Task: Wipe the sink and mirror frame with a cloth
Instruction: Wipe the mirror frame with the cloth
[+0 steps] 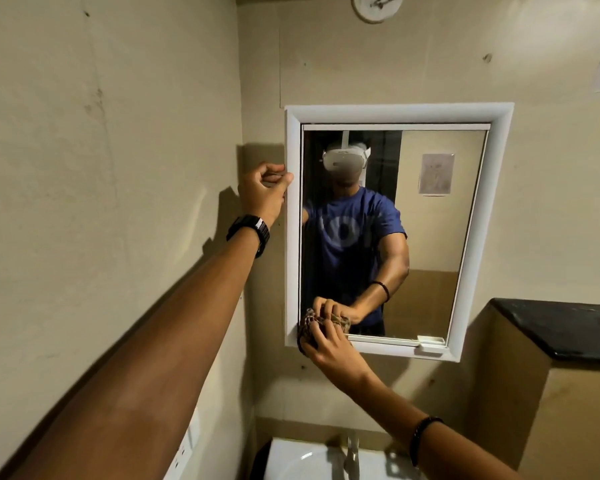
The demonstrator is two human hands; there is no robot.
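A white-framed mirror (388,113) hangs on the beige wall. My left hand (262,195) grips the frame's left edge about a third of the way down, fingers curled onto it. My right hand (329,348) presses a bunched brown patterned cloth (309,329) against the frame's bottom left corner. The white sink (291,459) sits below at the bottom edge of the view, with a metal tap (352,452) at its back. The glass reflects a person in a blue shirt wearing a headset.
A dark-topped ledge (565,327) juts out at the right, just below the mirror's lower right corner. A white socket plate (184,448) sits on the left wall near the sink. A round fitting (374,6) hangs above the mirror.
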